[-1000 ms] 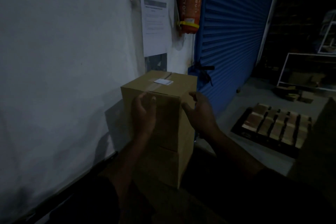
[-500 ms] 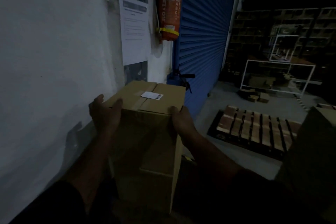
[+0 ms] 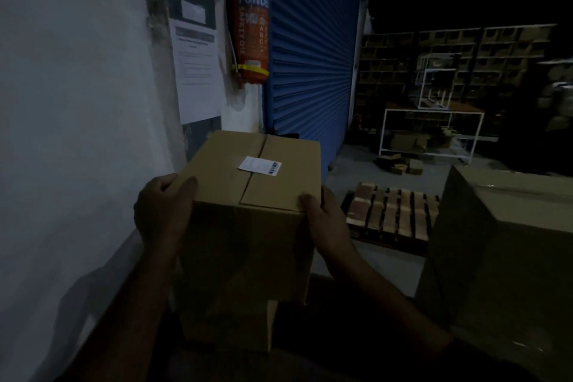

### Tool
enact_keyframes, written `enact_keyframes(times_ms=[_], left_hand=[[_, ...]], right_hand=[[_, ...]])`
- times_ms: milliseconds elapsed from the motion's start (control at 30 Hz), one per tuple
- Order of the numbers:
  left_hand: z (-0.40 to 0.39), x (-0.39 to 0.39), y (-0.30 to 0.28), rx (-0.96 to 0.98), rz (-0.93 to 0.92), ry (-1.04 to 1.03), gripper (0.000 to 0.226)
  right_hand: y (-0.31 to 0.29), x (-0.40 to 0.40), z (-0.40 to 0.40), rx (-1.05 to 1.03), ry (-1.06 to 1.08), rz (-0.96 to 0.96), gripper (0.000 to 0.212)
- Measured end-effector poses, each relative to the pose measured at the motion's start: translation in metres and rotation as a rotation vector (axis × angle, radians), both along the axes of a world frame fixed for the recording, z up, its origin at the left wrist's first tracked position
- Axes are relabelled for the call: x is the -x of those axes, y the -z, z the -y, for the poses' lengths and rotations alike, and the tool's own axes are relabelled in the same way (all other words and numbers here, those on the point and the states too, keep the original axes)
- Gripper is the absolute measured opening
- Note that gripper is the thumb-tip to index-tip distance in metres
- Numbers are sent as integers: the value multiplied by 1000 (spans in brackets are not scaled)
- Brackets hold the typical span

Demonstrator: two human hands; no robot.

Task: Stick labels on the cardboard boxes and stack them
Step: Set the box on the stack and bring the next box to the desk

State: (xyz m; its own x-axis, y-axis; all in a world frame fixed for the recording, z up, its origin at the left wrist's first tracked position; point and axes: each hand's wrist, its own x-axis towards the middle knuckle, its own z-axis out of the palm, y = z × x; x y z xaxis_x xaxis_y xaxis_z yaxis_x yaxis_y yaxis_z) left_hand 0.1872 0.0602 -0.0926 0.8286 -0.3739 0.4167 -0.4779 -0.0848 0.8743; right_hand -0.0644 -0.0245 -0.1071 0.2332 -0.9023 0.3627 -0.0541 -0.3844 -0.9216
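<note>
Head view: the left hand (image 3: 164, 211) and right hand (image 3: 322, 220) are gripping the box (image 3: 248, 226) at its near top corners, thumbs curling over the top edge, fingers on the sides. The box is sitting near centre on a lower box (image 3: 229, 326), beside the left wall (image 3: 77, 102). A white label (image 3: 259, 165) is lying flat across its top seam. Plain matte corrugated card, square-edged, stiff; it is probably light enough for two hands. Holding opposite sides low seems safest, as the flaps look untaped.

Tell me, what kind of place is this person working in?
Most likely a warehouse or storeroom: a blue roller shutter, a wooden pallet on the floor, dim shelves at the back, and a labelled cardboard box held between both hands.
</note>
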Motion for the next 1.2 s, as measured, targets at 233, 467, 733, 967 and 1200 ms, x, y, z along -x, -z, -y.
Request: enact_keyframes(times_ms=[233,467,733,967,1200], left_hand=[[-60,99,27,60,-150,148,50],[-130,207,63,-32,-210,361,45],[-182,323,139,-286,-306,613,65],[-184,436,195,-397,-392,784,70],[-164,516,241,-535,-372,897,81]], right_hand=[[12,123,-82,18,-26,44,26],[46,247,-171,-80,9,44,32],[114,372,-257,-302,107,41,36],[156,477,-275,-541,301,-64,47],[189,560,-263,-645,520,-159,42]])
